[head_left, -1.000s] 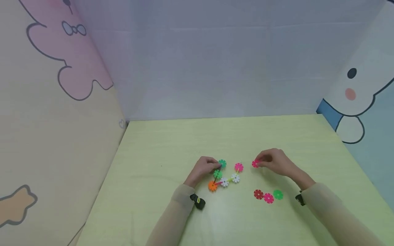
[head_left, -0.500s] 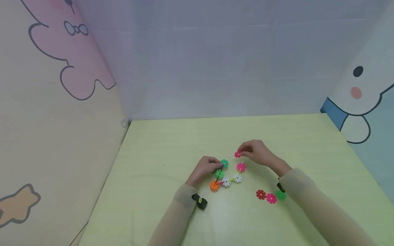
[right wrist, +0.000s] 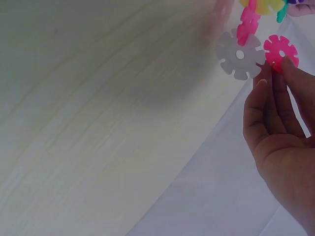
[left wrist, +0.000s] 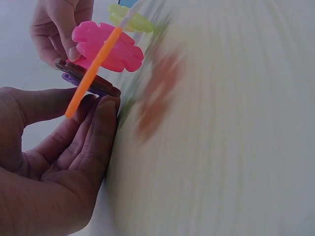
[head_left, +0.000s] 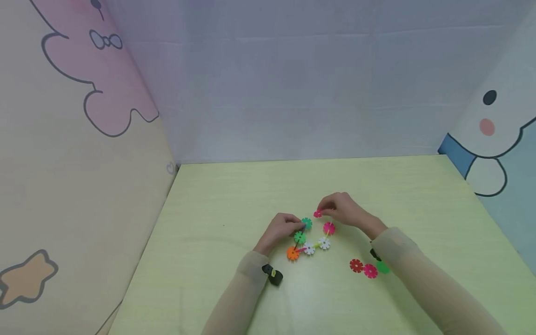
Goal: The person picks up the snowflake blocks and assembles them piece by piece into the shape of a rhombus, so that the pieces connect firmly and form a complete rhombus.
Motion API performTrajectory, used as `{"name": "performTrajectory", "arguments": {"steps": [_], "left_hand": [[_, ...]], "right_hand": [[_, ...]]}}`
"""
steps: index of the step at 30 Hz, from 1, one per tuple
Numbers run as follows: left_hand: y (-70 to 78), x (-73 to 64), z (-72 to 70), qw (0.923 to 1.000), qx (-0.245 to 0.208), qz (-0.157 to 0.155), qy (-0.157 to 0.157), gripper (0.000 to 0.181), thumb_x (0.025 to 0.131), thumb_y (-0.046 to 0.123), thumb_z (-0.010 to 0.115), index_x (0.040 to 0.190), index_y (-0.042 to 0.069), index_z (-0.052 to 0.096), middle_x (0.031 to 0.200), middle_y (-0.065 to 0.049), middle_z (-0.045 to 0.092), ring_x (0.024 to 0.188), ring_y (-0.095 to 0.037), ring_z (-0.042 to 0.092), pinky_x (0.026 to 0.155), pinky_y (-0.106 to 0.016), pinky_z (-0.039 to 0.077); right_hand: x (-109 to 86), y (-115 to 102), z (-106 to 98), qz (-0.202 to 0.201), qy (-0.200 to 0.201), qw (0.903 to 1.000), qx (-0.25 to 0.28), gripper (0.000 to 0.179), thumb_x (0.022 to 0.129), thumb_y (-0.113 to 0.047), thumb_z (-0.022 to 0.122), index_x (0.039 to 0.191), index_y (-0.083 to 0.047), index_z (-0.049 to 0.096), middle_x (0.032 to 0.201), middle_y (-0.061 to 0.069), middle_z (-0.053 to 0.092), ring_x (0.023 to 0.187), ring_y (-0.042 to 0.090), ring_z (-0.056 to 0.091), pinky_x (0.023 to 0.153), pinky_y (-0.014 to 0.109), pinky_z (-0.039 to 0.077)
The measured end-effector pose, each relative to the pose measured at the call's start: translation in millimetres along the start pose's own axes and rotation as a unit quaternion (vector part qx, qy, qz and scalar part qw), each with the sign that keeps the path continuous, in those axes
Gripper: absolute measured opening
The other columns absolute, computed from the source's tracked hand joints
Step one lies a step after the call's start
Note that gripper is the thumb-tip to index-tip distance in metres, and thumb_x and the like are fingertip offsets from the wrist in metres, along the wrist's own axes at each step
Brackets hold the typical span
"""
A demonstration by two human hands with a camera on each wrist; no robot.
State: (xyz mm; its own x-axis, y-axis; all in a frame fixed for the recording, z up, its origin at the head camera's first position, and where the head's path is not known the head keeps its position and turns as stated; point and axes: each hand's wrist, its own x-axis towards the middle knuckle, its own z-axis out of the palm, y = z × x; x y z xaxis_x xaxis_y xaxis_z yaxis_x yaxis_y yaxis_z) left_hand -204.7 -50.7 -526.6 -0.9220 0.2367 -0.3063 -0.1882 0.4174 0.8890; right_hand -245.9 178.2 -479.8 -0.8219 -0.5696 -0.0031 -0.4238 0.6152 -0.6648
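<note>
My left hand (head_left: 281, 229) pinches one end of a curved chain of notched plastic snowflake discs, next to a teal disc (head_left: 307, 223). In the left wrist view its thumb and fingertips hold a purple disc (left wrist: 74, 80) seen nearly edge-on. The chain runs through a green disc (head_left: 299, 237), an orange disc (head_left: 293, 253) and two white discs to a pink disc (head_left: 329, 228). My right hand (head_left: 345, 209) pinches a separate pink snowflake disc (right wrist: 281, 48) between thumb and fingers. That disc is above the table, near the chain's two ends; whether it touches either is unclear.
Three loose discs, a red one (head_left: 356, 265), a pink one (head_left: 370, 271) and a green one (head_left: 383, 267), lie on the pale wooden table (head_left: 217, 270). My right sleeve partly covers the green one. A pale cloth wall (head_left: 284, 102) rises behind the table.
My right hand has carried its pink disc leftward, to the gap between the chain's two ends. My left hand keeps its hold on the chain, almost unmoved.
</note>
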Motion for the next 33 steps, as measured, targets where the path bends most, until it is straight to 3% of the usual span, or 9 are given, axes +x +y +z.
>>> {"name": "performTrajectory", "arguments": {"steps": [7, 33], "left_hand": [[-0.4, -0.1, 0.9, 1.0, -0.005, 0.005, -0.003, 0.016, 0.087, 0.029, 0.07, 0.084, 0.014, 0.075, 0.079, 0.003, 0.067, 0.069, -0.013, 0.055, 0.061, -0.028, 0.044], [-2.2, 0.1, -1.9, 0.9999, -0.005, 0.014, 0.003, 0.018, 0.087, 0.03, 0.069, 0.084, 0.014, 0.076, 0.082, 0.003, 0.067, 0.074, -0.013, 0.054, 0.066, -0.029, 0.042]], "right_hand": [[6.3, -3.3, 2.2, -0.022, -0.012, 0.9996, -0.011, 0.008, 0.09, -0.006, 0.066, 0.09, -0.01, 0.073, 0.085, -0.004, 0.067, 0.078, 0.014, 0.059, 0.073, 0.036, 0.05], [4.1, -6.4, 5.3, -0.019, -0.049, 0.9985, -0.013, 0.003, 0.087, -0.009, 0.07, 0.088, -0.008, 0.073, 0.08, -0.008, 0.065, 0.069, 0.012, 0.055, 0.068, 0.031, 0.049]]}}
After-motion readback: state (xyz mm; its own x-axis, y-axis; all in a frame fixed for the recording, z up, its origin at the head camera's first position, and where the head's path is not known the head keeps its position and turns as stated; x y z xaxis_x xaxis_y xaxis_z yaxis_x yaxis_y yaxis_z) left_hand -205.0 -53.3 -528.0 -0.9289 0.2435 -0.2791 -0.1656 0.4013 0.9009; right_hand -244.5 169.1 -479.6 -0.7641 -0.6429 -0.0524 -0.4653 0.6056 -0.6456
